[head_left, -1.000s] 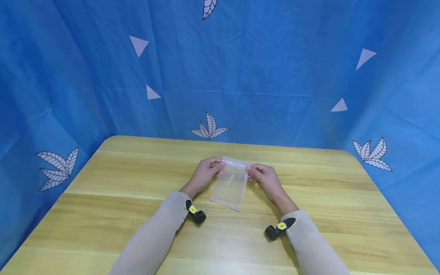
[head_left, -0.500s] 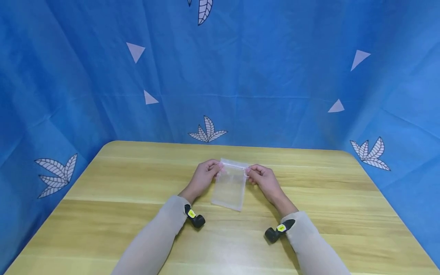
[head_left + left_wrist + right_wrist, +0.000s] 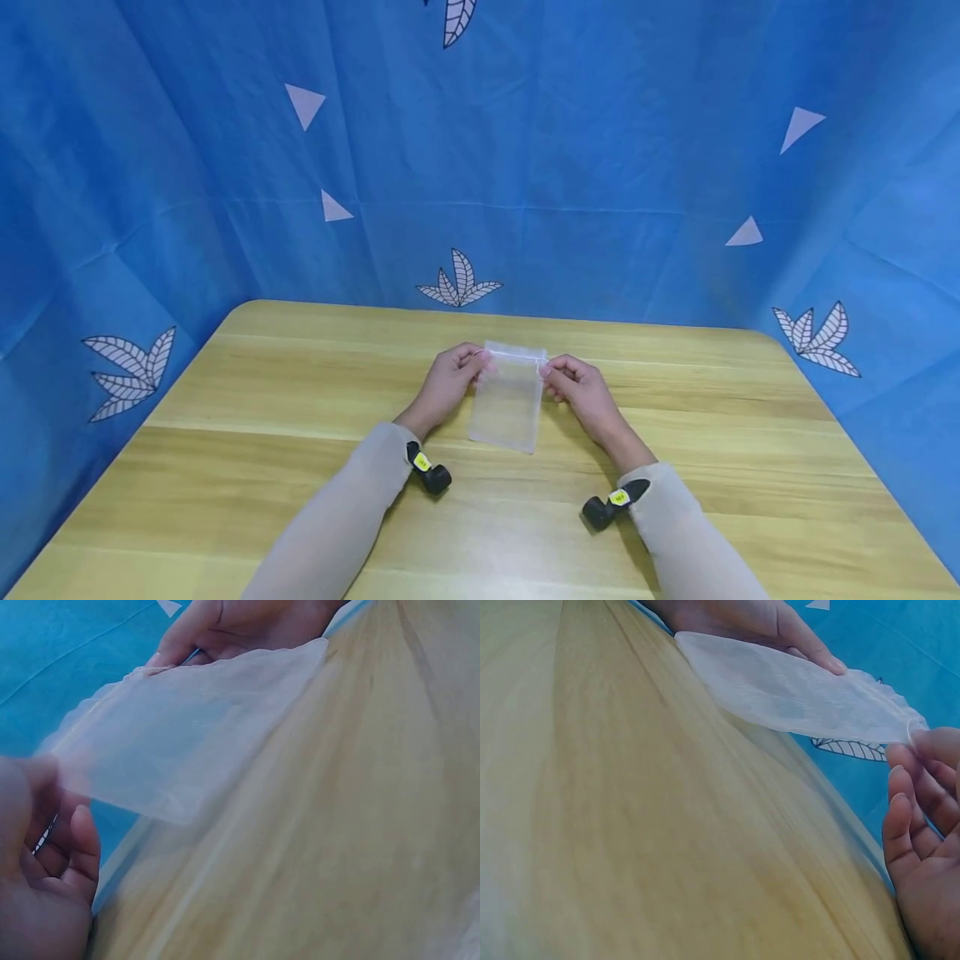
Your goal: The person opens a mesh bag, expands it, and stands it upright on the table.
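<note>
A sheer white drawstring pouch (image 3: 507, 404) hangs flat between both hands, its gathered mouth towards the far side of the table. My left hand (image 3: 448, 379) pinches its upper left edge between thumb and fingers. At the opposite upper corner, my right hand (image 3: 581, 390) pinches the edge by the cord, and a small loop of white cord shows at those fingertips in the right wrist view. Seen from the left wrist, the see-through mesh of the pouch (image 3: 172, 742) is spread out, with the tabletop and blue cloth behind it.
The wooden table (image 3: 300, 500) has rounded far corners. Blue cloth (image 3: 585, 150) printed with white leaves and triangles hangs behind and along both sides. Each sleeve cuff carries a small black camera, one at the left wrist (image 3: 431, 475) and one at the right (image 3: 600, 511).
The pouch's lower end has swung slightly to the right, so it hangs straighter. Both hands keep their pinch at its top corners with hardly any shift.
</note>
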Demonstrator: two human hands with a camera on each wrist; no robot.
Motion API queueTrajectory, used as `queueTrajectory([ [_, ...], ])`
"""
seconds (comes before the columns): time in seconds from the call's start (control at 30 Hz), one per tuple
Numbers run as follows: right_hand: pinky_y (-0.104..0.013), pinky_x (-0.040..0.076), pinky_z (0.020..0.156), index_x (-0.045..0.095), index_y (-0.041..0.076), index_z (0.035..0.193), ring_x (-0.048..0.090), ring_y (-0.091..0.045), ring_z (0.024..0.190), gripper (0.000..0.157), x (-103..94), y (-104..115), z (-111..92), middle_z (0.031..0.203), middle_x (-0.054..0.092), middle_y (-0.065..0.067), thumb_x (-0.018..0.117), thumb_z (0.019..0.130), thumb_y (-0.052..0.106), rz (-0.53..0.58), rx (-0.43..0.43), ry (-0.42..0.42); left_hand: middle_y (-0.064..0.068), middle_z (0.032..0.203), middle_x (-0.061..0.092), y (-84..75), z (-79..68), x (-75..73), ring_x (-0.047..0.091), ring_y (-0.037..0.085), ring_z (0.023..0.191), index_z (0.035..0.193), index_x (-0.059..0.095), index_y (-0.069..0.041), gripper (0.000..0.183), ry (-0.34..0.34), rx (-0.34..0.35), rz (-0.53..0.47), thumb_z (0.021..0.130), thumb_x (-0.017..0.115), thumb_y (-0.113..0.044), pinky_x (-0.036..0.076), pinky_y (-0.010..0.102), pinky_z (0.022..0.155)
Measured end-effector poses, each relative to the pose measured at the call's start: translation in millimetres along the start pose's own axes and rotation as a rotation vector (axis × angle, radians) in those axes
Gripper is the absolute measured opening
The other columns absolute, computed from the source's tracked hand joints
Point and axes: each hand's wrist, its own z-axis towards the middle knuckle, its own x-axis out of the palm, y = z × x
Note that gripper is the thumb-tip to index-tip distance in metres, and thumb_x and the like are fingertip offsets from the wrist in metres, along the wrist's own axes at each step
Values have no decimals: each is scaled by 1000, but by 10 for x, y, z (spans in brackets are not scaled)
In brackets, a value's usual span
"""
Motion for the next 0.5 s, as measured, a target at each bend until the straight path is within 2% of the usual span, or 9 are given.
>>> queueTrajectory([
  [0.23, -26, 49, 63, 60, -3, 100, 55, -17, 70, 23, 0, 14, -2, 81, 60, -8, 62, 98, 19, 54, -3, -26, 4, 85, 68, -19, 3, 4, 54, 12, 68, 101, 67, -6, 22, 1, -12, -1, 100, 59, -27, 47, 22, 60],
  [0.37, -26, 49, 61, 58, -2, 100, 54, -16, 69, 20, -7, 24, -5, 79, 57, -7, 61, 98, 18, 88, 7, -49, 2, 80, 65, -19, 1, 11, 54, 13, 68, 103, 67, -5, 22, 7, -11, -6, 98, 62, -26, 47, 23, 62],
  [0.5, -26, 49, 61, 58, -1, 99, 54, -17, 68, 18, -8, 36, 1, 79, 57, -7, 60, 98, 17, 105, 9, -75, 2, 74, 59, -25, -7, 11, 51, 14, 67, 102, 68, -7, 24, 43, -4, 21, 97, 64, -29, 45, 24, 61],
])
